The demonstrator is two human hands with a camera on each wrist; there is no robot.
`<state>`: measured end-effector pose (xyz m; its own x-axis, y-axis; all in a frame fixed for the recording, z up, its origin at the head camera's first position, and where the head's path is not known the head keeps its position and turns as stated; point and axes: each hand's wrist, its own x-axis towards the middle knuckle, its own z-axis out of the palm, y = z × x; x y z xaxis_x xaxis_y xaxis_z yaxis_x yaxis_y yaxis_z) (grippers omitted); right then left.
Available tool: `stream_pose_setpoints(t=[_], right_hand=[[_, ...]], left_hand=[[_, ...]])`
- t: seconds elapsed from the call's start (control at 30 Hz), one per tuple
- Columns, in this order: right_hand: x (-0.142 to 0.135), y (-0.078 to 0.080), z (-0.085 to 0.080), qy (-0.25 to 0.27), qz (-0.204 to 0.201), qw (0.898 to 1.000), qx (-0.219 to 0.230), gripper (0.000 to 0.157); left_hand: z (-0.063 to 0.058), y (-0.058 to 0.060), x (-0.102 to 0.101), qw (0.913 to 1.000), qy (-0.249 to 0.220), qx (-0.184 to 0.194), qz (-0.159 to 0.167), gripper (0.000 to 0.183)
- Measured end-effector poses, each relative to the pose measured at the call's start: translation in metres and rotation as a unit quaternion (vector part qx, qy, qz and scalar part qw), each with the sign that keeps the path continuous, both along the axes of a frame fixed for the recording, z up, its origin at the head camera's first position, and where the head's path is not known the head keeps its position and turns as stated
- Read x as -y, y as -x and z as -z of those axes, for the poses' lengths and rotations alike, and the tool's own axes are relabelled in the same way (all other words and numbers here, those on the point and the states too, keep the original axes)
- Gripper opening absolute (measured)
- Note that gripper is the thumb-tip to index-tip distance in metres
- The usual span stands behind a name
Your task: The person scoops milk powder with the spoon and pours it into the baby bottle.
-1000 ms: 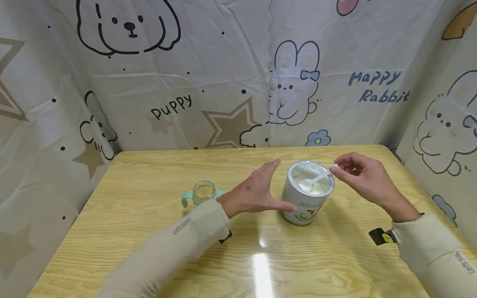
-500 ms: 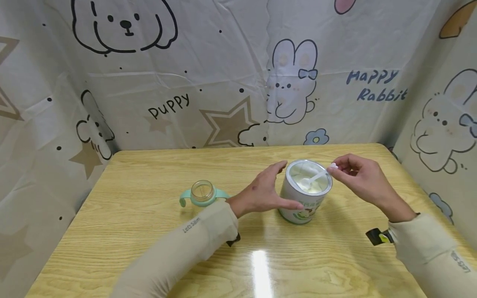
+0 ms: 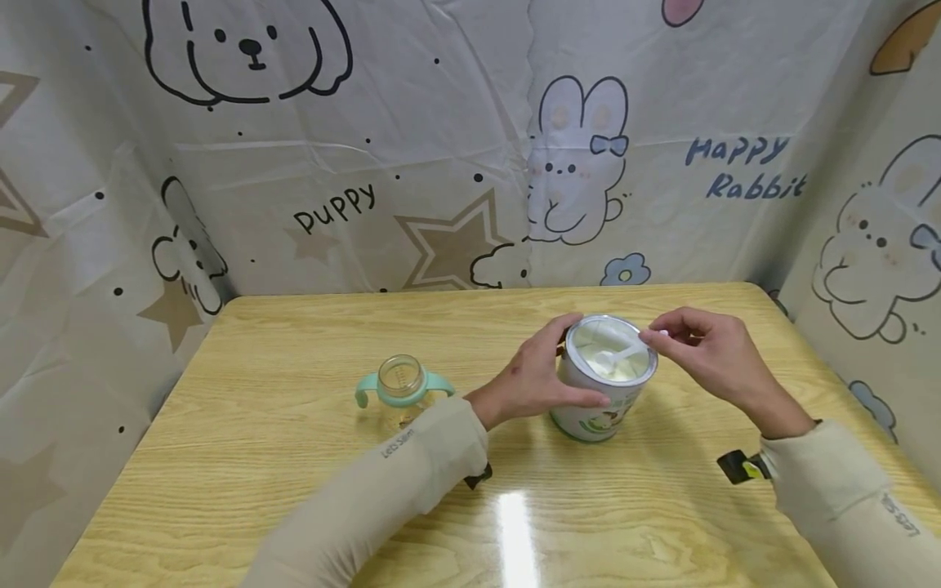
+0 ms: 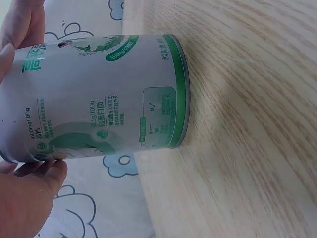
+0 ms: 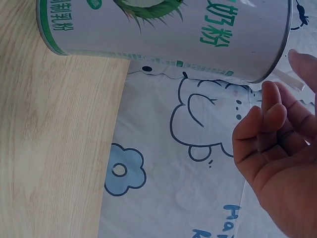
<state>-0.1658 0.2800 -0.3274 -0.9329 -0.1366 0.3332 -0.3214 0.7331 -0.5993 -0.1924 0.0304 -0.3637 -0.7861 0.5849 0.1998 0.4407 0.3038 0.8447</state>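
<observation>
A white milk powder can (image 3: 621, 400) with green print stands upright at the right of the table, its top uncovered and pale powder inside. My left hand (image 3: 532, 371) holds the can's left side, thumb across the front and fingers round the back. My right hand (image 3: 713, 355), beyond the rim on the right, pinches the end of a white scoop (image 3: 627, 352), whose bowl lies down in the can at the powder. In the right wrist view, the scoop's handle (image 5: 290, 79) sticks out past the can's rim beside the thumb and fingers.
A clear baby bottle (image 3: 400, 390) with mint-green handles and no cap stands left of the can, its lower part partly behind my left sleeve (image 3: 419, 474). A patterned cloth (image 3: 441, 122) hangs behind the wooden table (image 3: 294, 351).
My left hand has moved right, from beside the can to holding it. My right hand has shifted slightly left with the scoop, which stays in the can. More of the bottle shows.
</observation>
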Motion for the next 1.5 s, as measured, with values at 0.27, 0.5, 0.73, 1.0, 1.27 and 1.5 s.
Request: stream_pose_setpoints(t=[0.27, 0.5, 0.73, 1.0, 1.27, 1.5], right_hand=[[-0.004, -0.002, -0.001, 0.014, 0.013, 1.000, -0.002, 0.022], [-0.002, -0.005, 0.002, 0.026, 0.013, 1.000, 0.000, 0.019], [0.006, -0.006, -0.001, 0.029, -0.014, 0.999, -0.021, 0.013], [0.017, -0.006, -0.008, 0.017, -0.063, 0.998, -0.008, 0.005], [0.025, -0.008, -0.012, 0.003, -0.103, 0.994, 0.026, 0.006], [0.026, -0.009, -0.014, 0.019, -0.086, 0.994, 0.065, 0.007]], left_hand=[[0.001, 0.001, -0.003, 0.9997, -0.008, 0.008, -0.020, 0.102], [0.001, 0.000, -0.003, 0.9996, -0.012, 0.015, -0.020, 0.102], [0.001, -0.001, -0.002, 0.9994, -0.015, 0.025, -0.021, 0.101], [0.001, -0.002, -0.001, 0.9995, -0.016, 0.022, -0.017, 0.102], [0.003, -0.002, -0.001, 0.9996, -0.016, 0.014, -0.019, 0.101], [0.003, -0.002, -0.002, 0.9996, -0.013, 0.013, -0.021, 0.101]])
